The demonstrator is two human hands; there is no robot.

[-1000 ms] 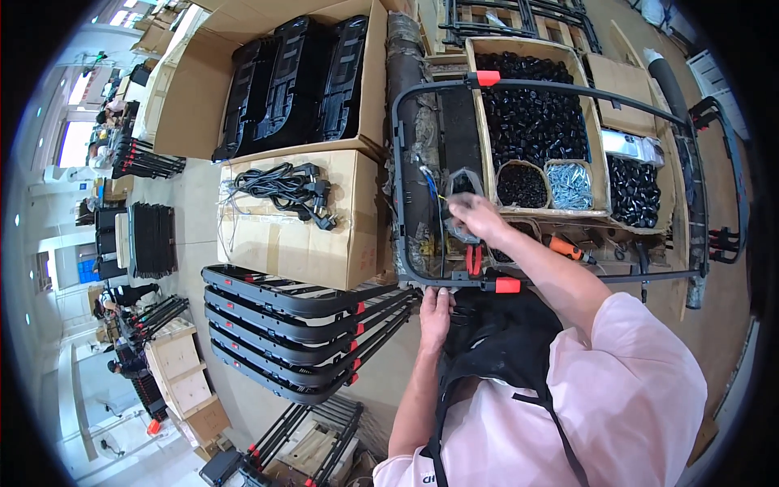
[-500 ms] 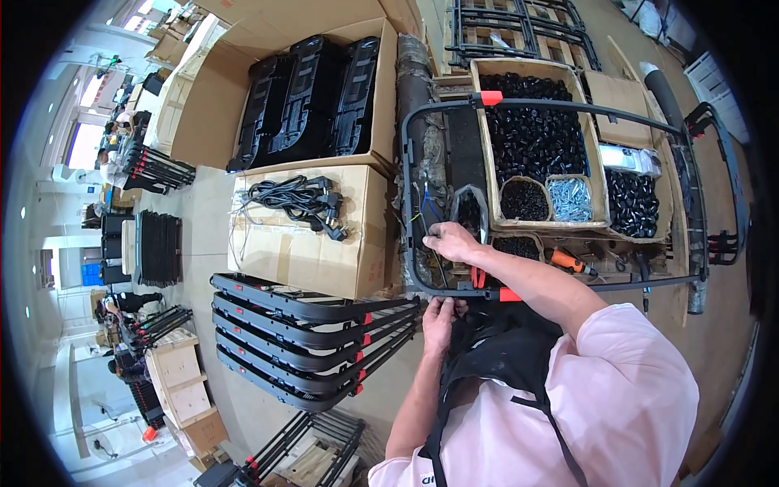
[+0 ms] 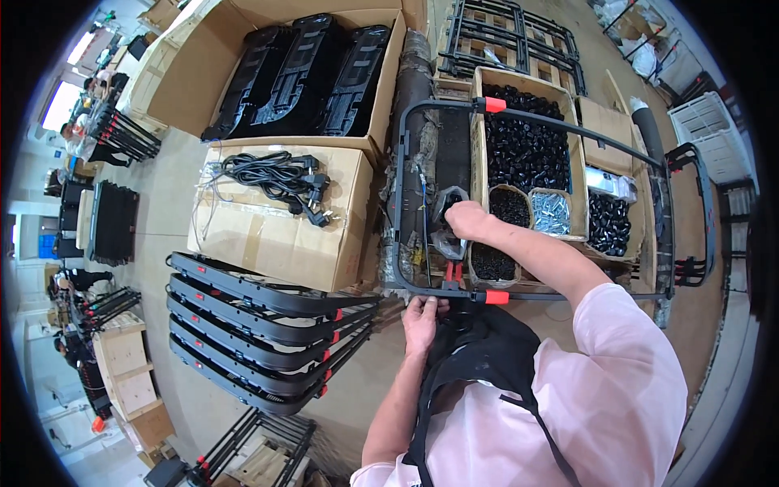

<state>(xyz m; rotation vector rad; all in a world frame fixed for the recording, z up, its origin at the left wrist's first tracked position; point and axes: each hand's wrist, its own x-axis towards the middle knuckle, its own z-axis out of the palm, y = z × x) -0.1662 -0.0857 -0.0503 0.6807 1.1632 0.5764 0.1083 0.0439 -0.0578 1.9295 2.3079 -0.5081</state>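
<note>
A black tubular frame with red clips lies across the work area in front of me. My left hand is closed on the near tube by its left corner, with the fingertips at the bar's edge. Inside the frame's outline, my right hand reaches down into a clear plastic bag of dark parts. Its fingertips are hidden, so what they hold cannot be made out. A thin black cable runs along the frame's left side.
Right of the bag stand cartons of black plastic parts, silver screws and small black screws. To the left, coiled power cables lie on a closed carton. Several curved black frames are stacked nearby. Molded black panels fill an open box.
My right hand has moved from the cable by the frame's left side, rightward and up to the plastic bag. My left hand stays at the near tube. The whole view has shifted slightly.
</note>
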